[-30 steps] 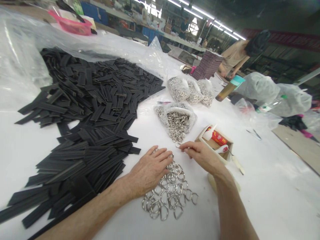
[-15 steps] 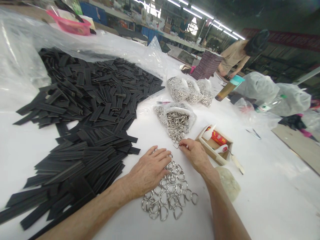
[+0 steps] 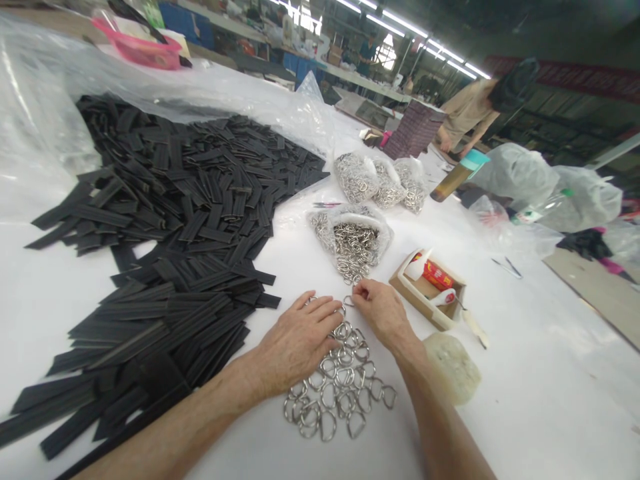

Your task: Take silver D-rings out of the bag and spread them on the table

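Observation:
My left hand lies flat, fingers stretched, over the upper left of a spread of metal D-rings on the white table. Some rings are hidden under its palm and fingers. My right hand pinches a single D-ring between thumb and fingers, just right of the left fingertips. Behind it, an open clear plastic bag spills more D-rings toward me. To the left a large heap of short black strips covers the table, partly in neater rows near me.
Right of my hand stands a small cardboard box with a red tube and white tools. A translucent lump lies by my right forearm. Farther back are filled ring bags, a bottle, tweezers and a person bending over the table.
My right hand has drawn a D-ring from the mouth of the bag a little toward me and to the left. My left hand has stayed in place.

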A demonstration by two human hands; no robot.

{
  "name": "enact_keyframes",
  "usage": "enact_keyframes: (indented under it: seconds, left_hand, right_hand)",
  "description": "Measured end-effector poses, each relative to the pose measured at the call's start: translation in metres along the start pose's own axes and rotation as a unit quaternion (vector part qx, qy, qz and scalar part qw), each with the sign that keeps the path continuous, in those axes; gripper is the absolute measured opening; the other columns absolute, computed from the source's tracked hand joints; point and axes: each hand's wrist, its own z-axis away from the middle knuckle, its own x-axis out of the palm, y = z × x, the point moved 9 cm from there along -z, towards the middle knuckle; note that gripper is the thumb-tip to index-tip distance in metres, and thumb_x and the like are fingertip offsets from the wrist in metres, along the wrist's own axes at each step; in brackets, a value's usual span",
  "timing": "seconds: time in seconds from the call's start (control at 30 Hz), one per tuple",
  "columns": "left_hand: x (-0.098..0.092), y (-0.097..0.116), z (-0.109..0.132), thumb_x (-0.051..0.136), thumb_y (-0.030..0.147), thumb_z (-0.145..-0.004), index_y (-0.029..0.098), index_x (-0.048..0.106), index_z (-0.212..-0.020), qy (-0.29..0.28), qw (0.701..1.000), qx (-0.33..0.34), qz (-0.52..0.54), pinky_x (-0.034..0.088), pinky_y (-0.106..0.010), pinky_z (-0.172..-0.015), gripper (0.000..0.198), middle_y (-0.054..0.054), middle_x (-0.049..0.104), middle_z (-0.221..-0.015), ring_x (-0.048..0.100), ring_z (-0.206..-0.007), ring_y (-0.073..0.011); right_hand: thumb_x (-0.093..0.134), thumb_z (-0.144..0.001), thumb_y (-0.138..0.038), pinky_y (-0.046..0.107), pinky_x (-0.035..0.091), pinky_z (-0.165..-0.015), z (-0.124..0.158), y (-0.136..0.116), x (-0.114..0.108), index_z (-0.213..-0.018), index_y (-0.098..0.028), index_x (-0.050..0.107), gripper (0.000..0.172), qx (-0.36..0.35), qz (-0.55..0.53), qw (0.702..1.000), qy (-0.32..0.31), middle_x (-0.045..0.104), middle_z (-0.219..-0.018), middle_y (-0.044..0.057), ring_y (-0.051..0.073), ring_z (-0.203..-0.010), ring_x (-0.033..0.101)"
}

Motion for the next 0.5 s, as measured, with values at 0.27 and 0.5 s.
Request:
enact_keyframes:
  seconds: [0.27, 0.5]
  left_hand:
    - [0.000, 0.000, 0.001, 0.049, 0.028, -0.088, 0.019, 0.046, -0.118, 0.005, 1.000, -0.001, -0.008, 0.024, -0.043, -0.106, 0.032, -0.008, 0.049, -0.131, 0.043, -0.122, -0.0215]
    - [0.004, 0.001, 0.000, 0.051, 0.029, -0.087, 0.018, 0.040, -0.125, -0.015, 1.000, 0.001, -0.020, 0.023, -0.044, -0.106, 0.041, -0.007, 0.048, -0.133, 0.038, -0.126, -0.0228]
  right_hand:
    - [0.052, -0.069, -0.017, 0.023, 0.035, -0.058, 0.002, -0.001, 0.004, -0.068, -0.020, 0.064, 0.012, -0.048, -0.046, 0.994, -0.086, 0.061, -0.063, -0.002, 0.013, -0.062, 0.053]
    - [0.050, -0.073, -0.017, 0.022, 0.039, -0.056, 0.008, -0.007, 0.016, -0.071, -0.019, 0.066, 0.016, -0.069, -0.100, 0.983, -0.141, 0.061, -0.060, -0.002, 0.012, -0.058, 0.054]
